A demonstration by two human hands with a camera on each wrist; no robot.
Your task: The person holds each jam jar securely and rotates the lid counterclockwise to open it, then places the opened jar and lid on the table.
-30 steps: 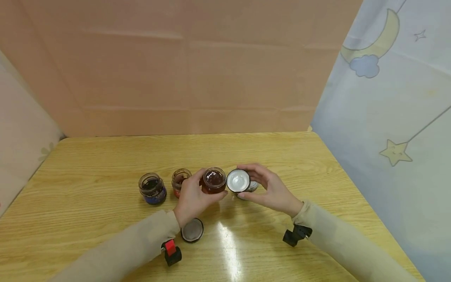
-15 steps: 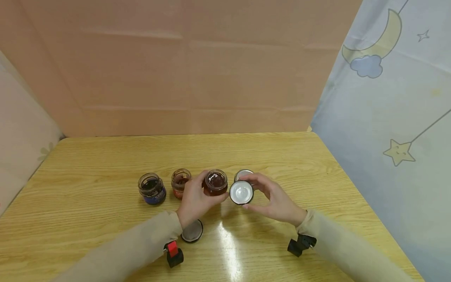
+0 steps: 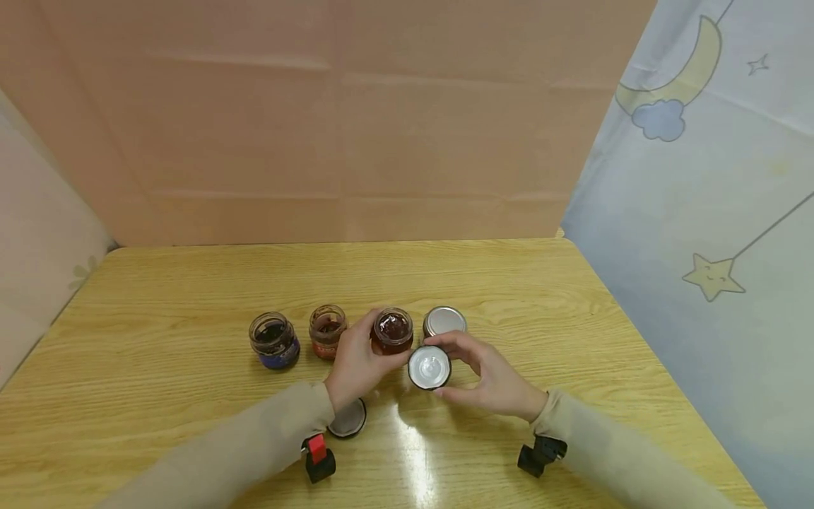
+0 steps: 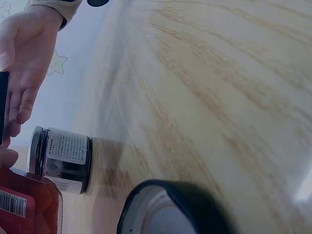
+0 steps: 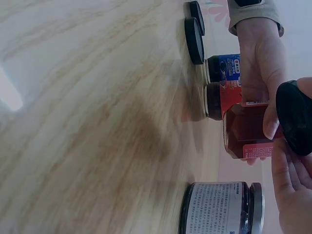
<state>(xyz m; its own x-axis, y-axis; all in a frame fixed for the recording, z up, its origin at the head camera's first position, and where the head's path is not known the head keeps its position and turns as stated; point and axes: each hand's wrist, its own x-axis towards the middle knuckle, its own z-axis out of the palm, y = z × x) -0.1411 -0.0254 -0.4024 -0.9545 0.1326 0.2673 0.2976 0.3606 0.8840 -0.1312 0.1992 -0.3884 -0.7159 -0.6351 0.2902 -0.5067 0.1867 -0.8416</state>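
My left hand (image 3: 356, 362) grips an uncovered glass jar of dark red jam (image 3: 392, 331), its mouth turned up. Just right of and nearer than the jar, my right hand (image 3: 499, 378) pinches a round lid (image 3: 429, 367) by its edge, white inside facing up. The right wrist view shows that lid's black outside (image 5: 294, 119) and the jam jar (image 5: 246, 127) raised off the table. Beyond my right fingers stands a capped jar (image 3: 445, 322) with a silvery top; a white label (image 5: 215, 209) covers its side in the right wrist view.
Left of my hands stand two uncovered jars, one with a blue label (image 3: 275, 343) and one with a red label (image 3: 327, 334). A black-rimmed lid (image 3: 347, 418) lies by my left forearm; the right wrist view has two black lids (image 5: 194, 41) on the wooden table (image 3: 509, 283).
My right hand has brought the lid toward my body, from level with the jam jar to nearer than it, uncovering the capped jar. My left hand and the jam jar have shifted slightly right.
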